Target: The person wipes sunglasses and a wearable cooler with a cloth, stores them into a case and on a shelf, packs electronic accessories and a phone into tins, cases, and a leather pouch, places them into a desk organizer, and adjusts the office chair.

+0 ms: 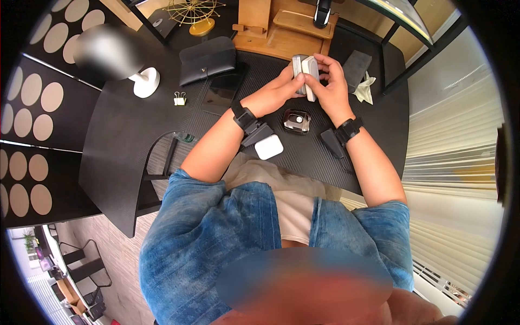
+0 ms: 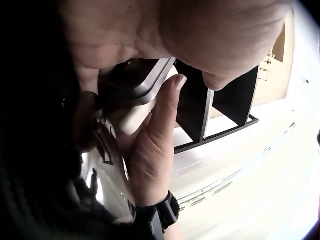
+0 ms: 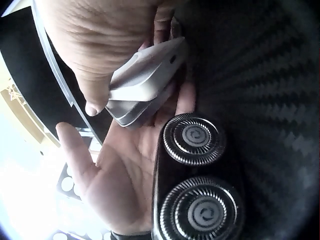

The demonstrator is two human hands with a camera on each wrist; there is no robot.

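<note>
Both hands are together over the far side of the desk. My left hand (image 1: 276,92) curls its fingers round a grey, flat case (image 1: 297,67); in the right wrist view its thumb stands apart from the case. My right hand (image 1: 331,86) grips a white, rounded piece (image 1: 310,70) lying against the grey one. In the right wrist view the white piece (image 3: 145,80) is above the grey case (image 3: 131,115). A dark shaver with round heads (image 1: 297,121) lies below the hands, and a white rounded box (image 1: 269,147) is near the desk edge.
A black pouch (image 1: 208,60), a dark phone (image 1: 222,92) and a binder clip (image 1: 180,98) lie to the left. Behind stands a wooden organizer (image 1: 281,32). A dark grey box (image 1: 357,67) and a crumpled tissue (image 1: 364,89) are on the right. A white lamp base (image 1: 145,83) is far left.
</note>
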